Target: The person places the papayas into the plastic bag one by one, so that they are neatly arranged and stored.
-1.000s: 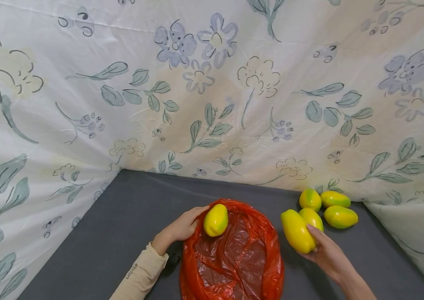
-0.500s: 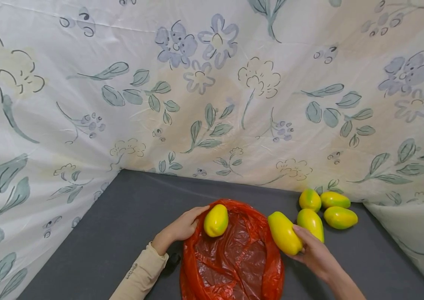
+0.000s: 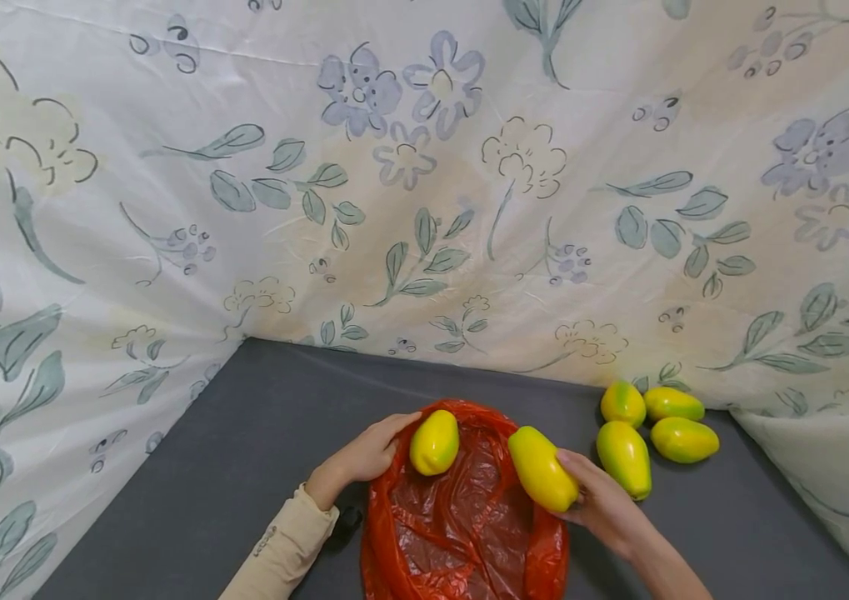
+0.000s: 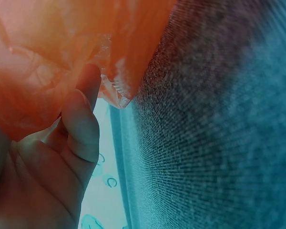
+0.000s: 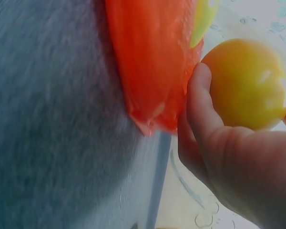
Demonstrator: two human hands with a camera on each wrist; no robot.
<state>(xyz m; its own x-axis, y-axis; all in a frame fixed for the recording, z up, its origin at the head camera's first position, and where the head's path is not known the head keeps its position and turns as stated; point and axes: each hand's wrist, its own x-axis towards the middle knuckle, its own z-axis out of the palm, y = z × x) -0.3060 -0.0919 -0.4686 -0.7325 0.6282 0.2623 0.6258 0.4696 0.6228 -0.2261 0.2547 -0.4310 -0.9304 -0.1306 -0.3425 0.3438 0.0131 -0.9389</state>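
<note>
A red plastic bag (image 3: 469,492) stands with its mouth open in the head view. My left hand (image 3: 367,450) grips its left rim; the left wrist view shows fingers (image 4: 81,126) curled against the thin plastic. Inside that rim, by the left fingertips, lies one yellow papaya (image 3: 435,442); whether the hand touches it cannot be told. My right hand (image 3: 607,504) holds another yellow papaya (image 3: 542,469) over the bag's right rim. In the right wrist view, fingers and thumb are around this papaya (image 5: 245,86), close beside the bag (image 5: 152,62).
Several more yellow-green papayas (image 3: 623,458) lie in a group at the back right of the dark table (image 3: 244,467). A small black object (image 3: 345,521) sits by the left sleeve (image 3: 282,542). Flower-printed cloth (image 3: 394,250) hangs behind and at both sides.
My right hand has carried its papaya leftward, from beside the group to over the bag's right rim. The left hand keeps its place on the bag.
</note>
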